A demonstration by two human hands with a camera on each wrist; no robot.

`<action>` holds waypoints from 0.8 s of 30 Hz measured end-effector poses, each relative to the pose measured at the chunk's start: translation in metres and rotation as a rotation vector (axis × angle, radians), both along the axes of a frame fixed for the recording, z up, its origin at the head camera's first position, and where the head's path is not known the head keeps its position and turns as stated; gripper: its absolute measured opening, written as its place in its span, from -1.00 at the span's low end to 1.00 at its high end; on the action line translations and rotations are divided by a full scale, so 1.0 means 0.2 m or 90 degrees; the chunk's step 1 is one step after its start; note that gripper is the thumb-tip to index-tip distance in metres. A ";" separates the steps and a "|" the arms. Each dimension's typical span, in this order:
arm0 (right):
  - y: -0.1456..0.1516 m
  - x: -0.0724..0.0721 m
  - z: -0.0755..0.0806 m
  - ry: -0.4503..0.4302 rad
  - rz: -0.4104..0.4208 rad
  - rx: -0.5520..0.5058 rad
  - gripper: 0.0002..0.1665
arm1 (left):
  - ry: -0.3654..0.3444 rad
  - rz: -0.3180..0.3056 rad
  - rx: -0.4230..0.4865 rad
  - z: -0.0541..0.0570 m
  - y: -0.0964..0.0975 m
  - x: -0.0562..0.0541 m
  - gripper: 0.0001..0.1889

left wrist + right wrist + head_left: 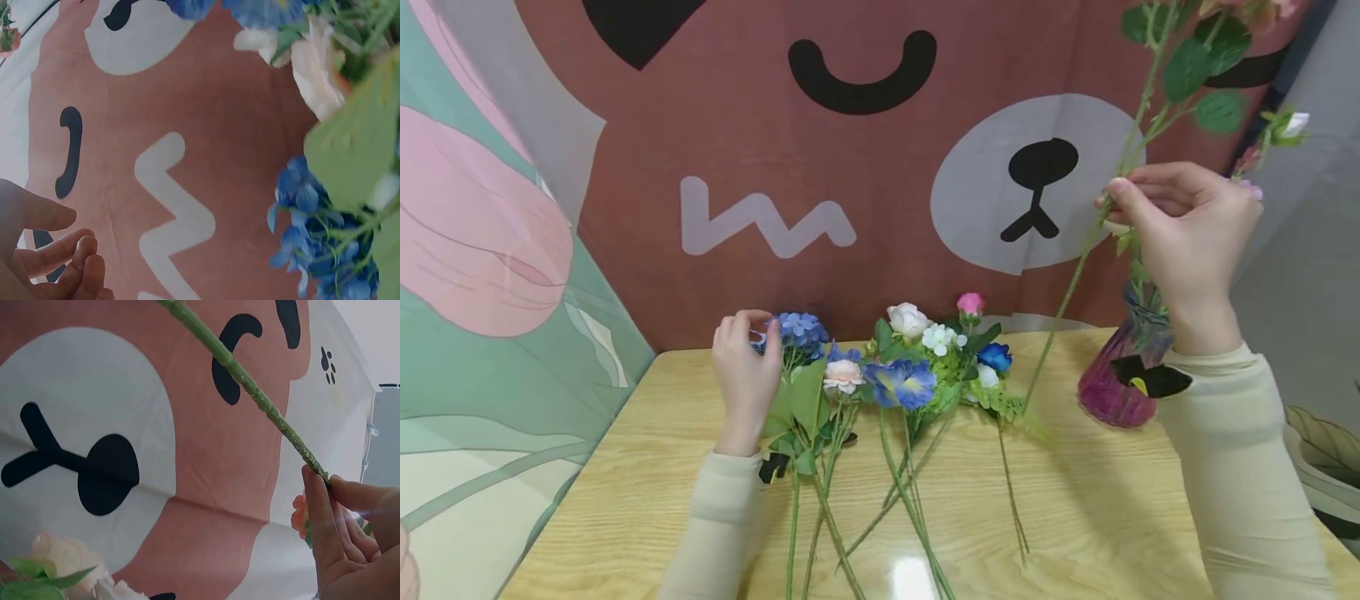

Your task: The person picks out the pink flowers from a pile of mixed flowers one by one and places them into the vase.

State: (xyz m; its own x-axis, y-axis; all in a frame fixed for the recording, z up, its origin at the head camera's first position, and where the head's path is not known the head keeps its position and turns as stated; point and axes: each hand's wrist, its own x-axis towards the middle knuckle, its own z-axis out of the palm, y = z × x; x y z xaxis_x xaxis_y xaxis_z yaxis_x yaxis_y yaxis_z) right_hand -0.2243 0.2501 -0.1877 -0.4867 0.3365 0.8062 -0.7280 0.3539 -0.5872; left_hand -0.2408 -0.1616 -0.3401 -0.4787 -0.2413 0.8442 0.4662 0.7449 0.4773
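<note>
My right hand is raised at the right and pinches the long green stem of an artificial flower between thumb and fingers. Round leaves and a pink bloom top that stem, cut off by the frame edge. In the right wrist view the fingertips meet on the stem. My left hand is beside a blue hydrangea at the table's left. Its fingers bend loosely around nothing in the left wrist view, apart from the blue petals.
A ribbed purple glass vase with stems in it stands behind the right forearm. Several artificial flowers lie across the wooden table, among them a blue-violet bloom, a white rose and a pink bud. A printed cloth hangs behind.
</note>
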 end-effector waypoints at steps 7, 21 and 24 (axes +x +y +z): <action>0.09 0.02 0.03 -0.007 -0.105 0.028 -0.79 | -0.012 0.020 -0.001 -0.01 -0.10 0.01 -0.90; 0.24 0.03 0.12 -0.020 -0.141 -0.014 -0.92 | -0.020 0.071 -0.009 -0.03 -0.23 0.03 -0.87; 0.27 0.04 0.14 -0.031 -0.141 -0.018 -0.97 | -0.030 0.078 -0.013 -0.04 -0.26 0.03 -0.87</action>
State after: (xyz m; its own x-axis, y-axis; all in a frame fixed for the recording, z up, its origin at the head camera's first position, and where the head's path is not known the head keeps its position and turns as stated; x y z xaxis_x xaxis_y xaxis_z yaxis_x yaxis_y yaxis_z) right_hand -0.2173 0.3037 -0.1599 -0.4364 0.4619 0.7722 -0.6051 0.4845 -0.6318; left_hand -0.2345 -0.2128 -0.3488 -0.4862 -0.2835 0.8266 0.3479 0.8049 0.4807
